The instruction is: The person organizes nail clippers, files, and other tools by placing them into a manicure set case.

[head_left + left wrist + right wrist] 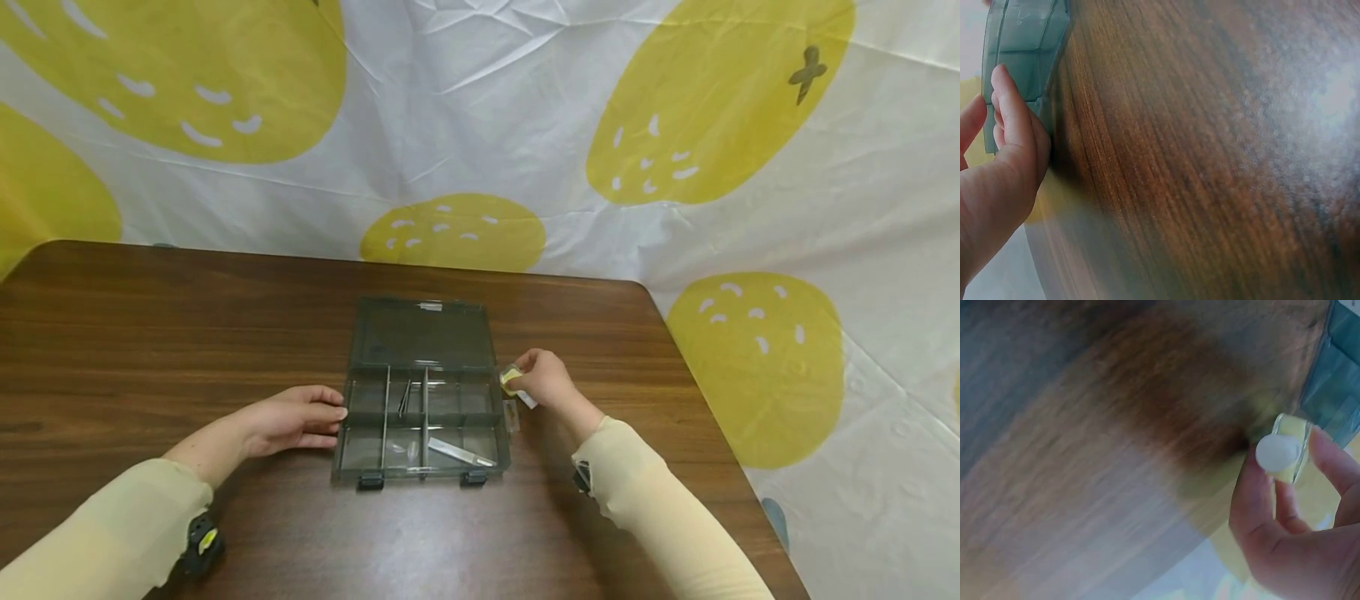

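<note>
A smoky translucent divided organizer box (408, 475) lies on the table with its lid (423, 333) folded back. My left hand (296, 421) rests its fairly straight fingers against the box's left side; the left wrist view shows these fingers (1013, 106) along the wall. My right hand (549, 379) pinches a small clear bottle (1290, 450) with yellow contents and a round white cap (1274, 454), just off the box's right side. Inside the box are a slim, dark V-shaped tool (405, 398), small clear pieces (405, 451) and a whitish flat strip (453, 451).
A small clear flat piece (512, 415) lies against the box's right side, near my right hand. The brown wood-grain table (187, 333) ends at a white curtain (480, 125) with yellow fruit prints behind and to the right. Two latches (371, 482) stick out at the box's front.
</note>
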Action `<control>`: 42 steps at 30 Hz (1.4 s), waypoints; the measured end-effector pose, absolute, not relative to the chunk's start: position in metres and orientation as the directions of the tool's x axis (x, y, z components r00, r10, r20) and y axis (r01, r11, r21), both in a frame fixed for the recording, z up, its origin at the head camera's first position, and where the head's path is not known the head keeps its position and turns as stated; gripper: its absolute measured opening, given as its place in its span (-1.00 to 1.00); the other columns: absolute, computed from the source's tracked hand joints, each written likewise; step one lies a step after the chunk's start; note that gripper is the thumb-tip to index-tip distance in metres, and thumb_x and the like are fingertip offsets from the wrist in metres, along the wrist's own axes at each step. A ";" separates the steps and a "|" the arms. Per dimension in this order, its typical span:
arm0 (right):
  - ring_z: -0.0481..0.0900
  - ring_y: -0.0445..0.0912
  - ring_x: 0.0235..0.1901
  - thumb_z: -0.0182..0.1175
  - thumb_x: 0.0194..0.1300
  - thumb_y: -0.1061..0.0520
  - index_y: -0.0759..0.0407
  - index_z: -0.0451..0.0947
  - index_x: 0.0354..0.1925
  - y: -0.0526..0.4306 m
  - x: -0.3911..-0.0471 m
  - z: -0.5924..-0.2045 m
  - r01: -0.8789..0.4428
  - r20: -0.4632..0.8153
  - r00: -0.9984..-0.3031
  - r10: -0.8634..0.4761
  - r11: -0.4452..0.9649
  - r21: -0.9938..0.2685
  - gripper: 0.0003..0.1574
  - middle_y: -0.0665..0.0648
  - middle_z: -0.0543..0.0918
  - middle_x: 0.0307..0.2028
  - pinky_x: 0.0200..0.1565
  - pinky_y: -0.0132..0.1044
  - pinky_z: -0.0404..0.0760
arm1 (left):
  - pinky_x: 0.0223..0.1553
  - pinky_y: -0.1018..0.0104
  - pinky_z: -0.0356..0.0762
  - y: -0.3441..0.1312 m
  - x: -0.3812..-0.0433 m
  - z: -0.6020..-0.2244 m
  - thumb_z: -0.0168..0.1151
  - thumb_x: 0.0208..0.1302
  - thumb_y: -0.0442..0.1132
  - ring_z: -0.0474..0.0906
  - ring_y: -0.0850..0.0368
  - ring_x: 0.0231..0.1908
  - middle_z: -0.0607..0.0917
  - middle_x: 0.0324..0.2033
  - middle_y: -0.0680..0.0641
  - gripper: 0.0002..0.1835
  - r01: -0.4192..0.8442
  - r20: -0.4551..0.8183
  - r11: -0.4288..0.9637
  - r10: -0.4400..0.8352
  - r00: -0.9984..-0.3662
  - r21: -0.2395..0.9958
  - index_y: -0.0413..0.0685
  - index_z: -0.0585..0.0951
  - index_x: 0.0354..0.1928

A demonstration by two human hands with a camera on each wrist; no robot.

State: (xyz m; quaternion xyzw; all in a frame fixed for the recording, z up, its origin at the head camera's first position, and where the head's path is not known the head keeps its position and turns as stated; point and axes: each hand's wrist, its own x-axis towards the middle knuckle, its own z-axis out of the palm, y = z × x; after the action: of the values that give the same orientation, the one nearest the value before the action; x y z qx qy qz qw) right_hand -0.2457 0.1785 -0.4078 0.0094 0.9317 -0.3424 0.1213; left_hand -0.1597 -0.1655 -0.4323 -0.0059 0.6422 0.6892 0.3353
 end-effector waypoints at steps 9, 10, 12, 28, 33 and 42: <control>0.49 -0.26 -0.54 0.27 0.07 0.34 0.53 0.46 -0.02 0.200 -0.256 -0.420 0.198 -0.334 -0.927 -0.168 0.539 -0.819 -0.52 0.16 0.67 -0.36 -0.49 -0.49 0.52 | -0.10 0.33 0.63 -0.166 -0.160 -0.435 0.02 0.35 -0.32 0.45 0.26 -0.25 0.42 -0.27 0.04 -0.65 -0.461 -0.428 0.045 0.459 -0.778 0.886 -0.34 0.20 0.06; 0.49 -0.27 -0.54 0.27 0.08 0.32 0.52 0.45 0.01 0.202 -0.257 -0.419 0.218 -0.351 -0.921 -0.170 0.521 -0.825 -0.50 0.11 0.66 -0.37 -0.49 -0.49 0.51 | -0.10 0.33 0.64 -0.166 -0.160 -0.435 0.02 0.35 -0.32 0.45 0.26 -0.25 0.42 -0.27 0.04 -0.65 -0.462 -0.429 0.044 0.459 -0.778 0.886 -0.34 0.21 0.06; 0.50 -0.28 -0.54 0.25 0.11 0.32 0.53 0.42 0.05 0.206 -0.258 -0.418 0.237 -0.366 -0.911 -0.191 0.485 -0.842 -0.48 0.03 0.65 -0.41 -0.48 -0.50 0.52 | -0.10 0.33 0.64 -0.166 -0.160 -0.434 0.02 0.35 -0.33 0.46 0.26 -0.26 0.43 -0.28 0.04 -0.66 -0.465 -0.430 0.042 0.459 -0.778 0.885 -0.33 0.21 0.05; 0.57 -0.28 -0.44 0.09 0.24 0.39 0.59 0.24 0.18 0.221 -0.262 -0.395 0.313 -0.422 -0.850 -0.314 0.341 -0.886 -0.43 -0.09 0.62 -0.46 -0.38 -0.52 0.59 | -0.09 0.34 0.63 -0.168 -0.160 -0.432 0.01 0.35 -0.30 0.44 0.24 -0.23 0.41 -0.26 0.04 -0.64 -0.460 -0.434 0.064 0.465 -0.771 0.886 -0.34 0.20 0.07; 0.60 -0.25 -0.39 0.08 0.24 0.39 0.58 0.23 0.18 0.220 -0.262 -0.389 0.328 -0.426 -0.837 -0.343 0.307 -0.893 -0.44 -0.06 0.62 -0.42 -0.31 -0.49 0.62 | -0.09 0.34 0.63 -0.169 -0.160 -0.432 0.01 0.35 -0.31 0.44 0.25 -0.24 0.42 -0.27 0.04 -0.67 -0.459 -0.432 0.060 0.466 -0.772 0.886 -0.31 0.22 0.04; 0.60 -0.25 -0.36 0.06 0.26 0.39 0.59 0.23 0.17 0.213 -0.263 -0.380 0.309 -0.418 -0.828 -0.374 0.318 -0.897 -0.46 -0.04 0.60 -0.37 -0.27 -0.48 0.62 | -0.10 0.35 0.63 -0.169 -0.159 -0.431 0.02 0.35 -0.32 0.45 0.26 -0.24 0.42 -0.28 0.05 -0.67 -0.461 -0.432 0.056 0.463 -0.774 0.886 -0.31 0.22 0.04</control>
State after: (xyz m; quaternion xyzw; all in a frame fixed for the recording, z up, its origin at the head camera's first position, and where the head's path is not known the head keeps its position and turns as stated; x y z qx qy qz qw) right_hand -0.2627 0.2130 -0.3804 -0.0215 0.7572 -0.5837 0.2923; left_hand -0.1593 -0.1694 -0.4309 0.0008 0.6444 0.6869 0.3360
